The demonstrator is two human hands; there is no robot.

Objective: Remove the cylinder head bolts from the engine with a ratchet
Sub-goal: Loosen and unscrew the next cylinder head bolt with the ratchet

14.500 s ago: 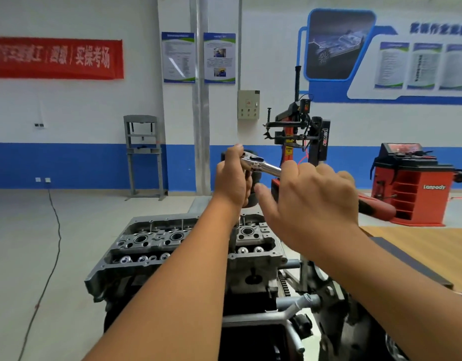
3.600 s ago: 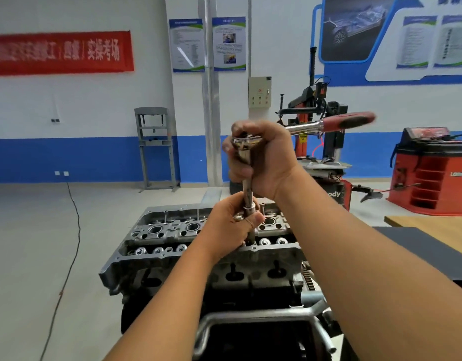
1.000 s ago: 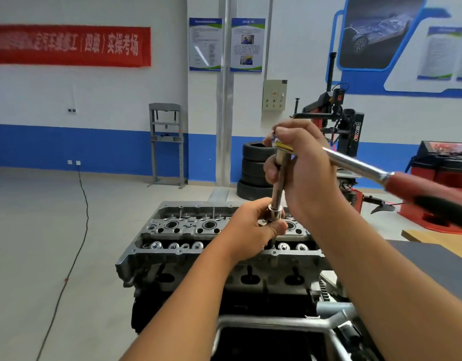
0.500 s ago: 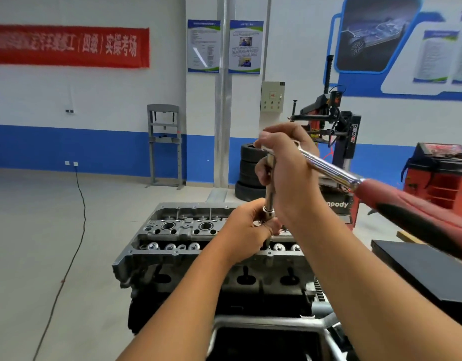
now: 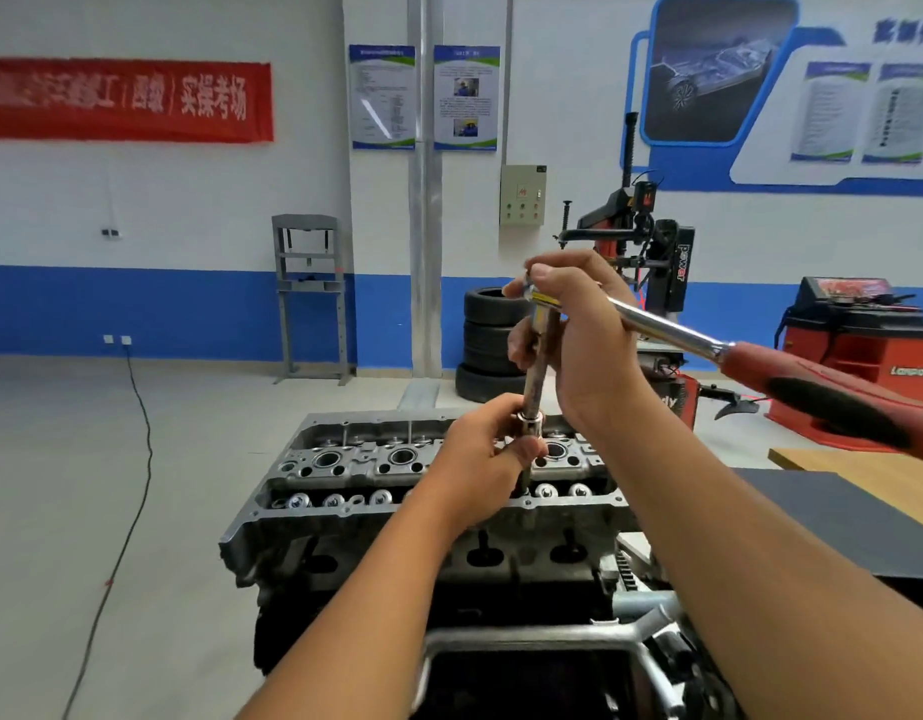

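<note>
The grey cylinder head (image 5: pixel 345 467) of the engine sits on a stand in front of me, its top facing up. A ratchet (image 5: pixel 672 332) with a chrome shaft and red-black handle points to the right. My right hand (image 5: pixel 578 345) grips the ratchet's head. From it a long extension bar (image 5: pixel 534 376) drops straight down to the cylinder head. My left hand (image 5: pixel 488 452) pinches the socket at the bar's lower end, just above the head's right part. The bolt under the socket is hidden by my fingers.
The engine stand's grey tube frame (image 5: pixel 547 639) is close below. A dark mat on a wooden table (image 5: pixel 859 517) lies to the right. Behind are stacked tyres (image 5: pixel 488 345), a tyre changer (image 5: pixel 641 241), a red machine (image 5: pixel 864 335) and a grey press frame (image 5: pixel 308 293). A black cable (image 5: pixel 137 444) crosses the floor on the left.
The ratchet handle has swung between frames, far right and high, then lower toward me. Both hands have stayed on the ratchet head and socket over the last second.
</note>
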